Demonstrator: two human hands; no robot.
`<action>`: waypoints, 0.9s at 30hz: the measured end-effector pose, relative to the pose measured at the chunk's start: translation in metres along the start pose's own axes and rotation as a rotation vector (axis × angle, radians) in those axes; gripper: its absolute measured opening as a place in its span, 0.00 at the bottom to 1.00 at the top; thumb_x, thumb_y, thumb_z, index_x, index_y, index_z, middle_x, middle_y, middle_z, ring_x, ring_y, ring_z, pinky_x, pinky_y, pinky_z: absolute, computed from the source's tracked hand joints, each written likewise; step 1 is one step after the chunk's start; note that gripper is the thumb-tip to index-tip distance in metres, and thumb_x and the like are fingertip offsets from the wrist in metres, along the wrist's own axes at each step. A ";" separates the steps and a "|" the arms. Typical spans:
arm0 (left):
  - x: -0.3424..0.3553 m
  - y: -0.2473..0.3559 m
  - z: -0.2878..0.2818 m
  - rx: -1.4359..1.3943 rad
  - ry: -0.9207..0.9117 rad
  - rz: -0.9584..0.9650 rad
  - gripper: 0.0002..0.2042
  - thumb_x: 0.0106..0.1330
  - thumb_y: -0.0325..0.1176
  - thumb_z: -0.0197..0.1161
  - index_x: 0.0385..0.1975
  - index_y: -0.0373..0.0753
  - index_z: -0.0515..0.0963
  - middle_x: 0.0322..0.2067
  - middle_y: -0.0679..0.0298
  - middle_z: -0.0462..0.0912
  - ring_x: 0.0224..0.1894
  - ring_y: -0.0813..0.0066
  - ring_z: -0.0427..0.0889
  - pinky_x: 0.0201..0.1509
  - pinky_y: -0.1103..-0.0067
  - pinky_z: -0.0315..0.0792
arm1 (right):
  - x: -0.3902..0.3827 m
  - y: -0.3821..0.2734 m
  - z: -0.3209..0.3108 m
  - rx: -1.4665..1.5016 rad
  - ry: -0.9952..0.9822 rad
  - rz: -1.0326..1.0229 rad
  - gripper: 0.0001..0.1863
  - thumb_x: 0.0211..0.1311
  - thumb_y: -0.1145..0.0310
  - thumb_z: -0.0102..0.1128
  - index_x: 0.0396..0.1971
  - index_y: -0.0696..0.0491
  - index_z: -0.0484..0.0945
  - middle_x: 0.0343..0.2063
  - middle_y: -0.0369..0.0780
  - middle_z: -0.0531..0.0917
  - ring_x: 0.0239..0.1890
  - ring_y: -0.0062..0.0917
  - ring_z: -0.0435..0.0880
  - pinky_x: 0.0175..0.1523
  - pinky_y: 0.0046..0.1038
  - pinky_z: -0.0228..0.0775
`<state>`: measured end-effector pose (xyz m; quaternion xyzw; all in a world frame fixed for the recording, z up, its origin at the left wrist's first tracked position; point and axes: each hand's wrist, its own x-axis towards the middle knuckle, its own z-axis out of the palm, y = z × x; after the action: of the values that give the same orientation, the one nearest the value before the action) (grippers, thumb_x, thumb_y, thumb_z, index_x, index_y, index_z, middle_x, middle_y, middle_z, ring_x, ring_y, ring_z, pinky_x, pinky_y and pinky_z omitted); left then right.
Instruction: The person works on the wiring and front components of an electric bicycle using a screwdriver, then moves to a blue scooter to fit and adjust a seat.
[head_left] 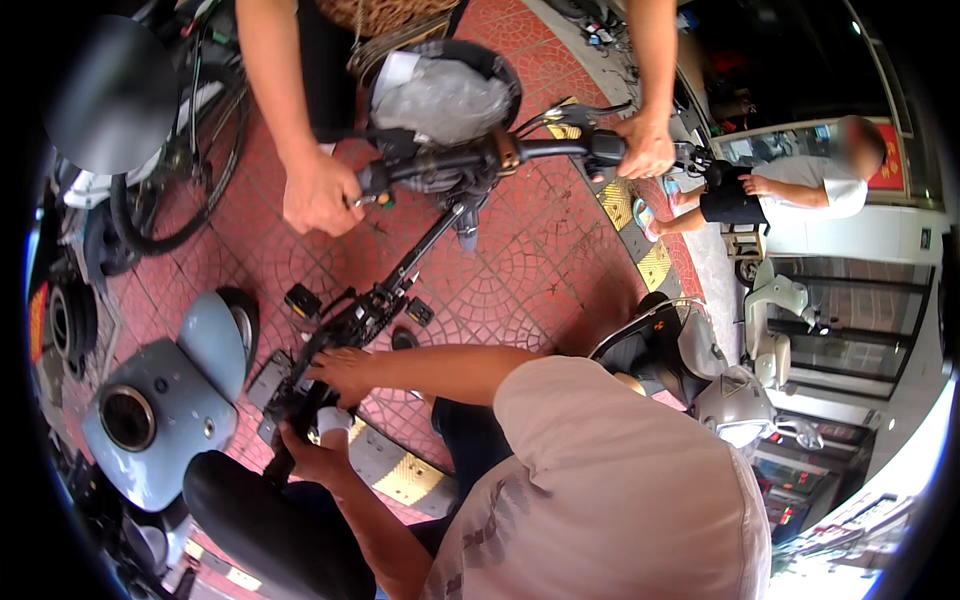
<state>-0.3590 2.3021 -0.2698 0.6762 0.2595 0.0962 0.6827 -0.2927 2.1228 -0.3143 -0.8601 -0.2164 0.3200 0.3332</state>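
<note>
A small black bike (375,300) stands in front of me, handlebar far and black saddle (270,525) near on the left. My left hand (312,458) is wrapped around its dark seat post just ahead of the saddle. Beside it, my right hand (345,372) lies over the dark frame behind the pedals, fingers spread; what lies under them is hidden. Another person's hands, one at the left grip (325,195) and one at the right grip (645,148), hold the handlebar (545,150) from the far side. A black basket (515,85) with a clear plastic bag (445,98) sits beyond it.
A blue-grey scooter body (150,420) stands close on the left, bicycle wheels (225,150) behind it. Parked scooters (735,405) line the right. A seated person (800,190) is at the far right. Red paving (510,265) has a yellow-black ramp strip (410,480) along it.
</note>
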 end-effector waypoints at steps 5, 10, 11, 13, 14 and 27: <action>0.004 0.006 0.016 -0.325 0.162 -0.107 0.10 0.73 0.31 0.60 0.44 0.30 0.77 0.45 0.50 0.84 0.51 0.60 0.83 0.62 0.65 0.74 | 0.075 -0.003 -0.006 -0.070 -0.156 -0.494 0.38 0.40 0.52 0.80 0.56 0.46 0.79 0.56 0.41 0.77 0.64 0.40 0.71 0.62 0.48 0.67; 0.002 0.028 0.032 -0.440 0.158 -0.064 0.07 0.73 0.28 0.60 0.34 0.33 0.73 0.34 0.55 0.83 0.44 0.61 0.84 0.61 0.61 0.75 | 0.073 -0.002 0.003 0.120 -0.305 -0.254 0.20 0.43 0.54 0.78 0.31 0.51 0.84 0.28 0.44 0.85 0.37 0.46 0.85 0.42 0.43 0.76; 0.000 0.026 0.028 -0.461 0.150 -0.080 0.06 0.73 0.27 0.59 0.32 0.34 0.73 0.32 0.56 0.81 0.41 0.63 0.83 0.62 0.60 0.74 | 0.068 -0.002 0.010 0.119 -0.240 -0.260 0.19 0.43 0.55 0.77 0.29 0.51 0.83 0.26 0.44 0.85 0.35 0.46 0.85 0.40 0.44 0.76; 0.008 0.021 0.025 -0.454 0.092 -0.039 0.04 0.68 0.24 0.59 0.32 0.35 0.71 0.29 0.57 0.79 0.37 0.64 0.80 0.59 0.63 0.74 | 0.067 -0.002 0.019 0.129 -0.171 -0.247 0.16 0.43 0.56 0.75 0.27 0.51 0.82 0.25 0.44 0.84 0.34 0.47 0.85 0.38 0.45 0.75; 0.010 0.021 0.023 -0.452 0.060 -0.017 0.04 0.66 0.22 0.59 0.31 0.35 0.71 0.28 0.57 0.78 0.35 0.65 0.79 0.57 0.64 0.74 | 0.070 -0.003 0.018 0.135 -0.174 -0.231 0.16 0.43 0.57 0.74 0.27 0.51 0.81 0.25 0.44 0.84 0.34 0.48 0.84 0.38 0.45 0.75; 0.025 0.025 0.005 -0.343 -0.274 0.152 0.08 0.62 0.27 0.61 0.26 0.37 0.69 0.24 0.61 0.73 0.32 0.68 0.74 0.57 0.62 0.71 | 0.048 -0.032 0.066 0.309 0.618 -0.131 0.17 0.36 0.70 0.72 0.26 0.48 0.70 0.27 0.36 0.77 0.37 0.37 0.80 0.43 0.34 0.65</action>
<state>-0.3304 2.3115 -0.2514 0.5747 0.0924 0.0973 0.8073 -0.3099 2.2018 -0.3495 -0.8400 -0.1092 0.0512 0.5291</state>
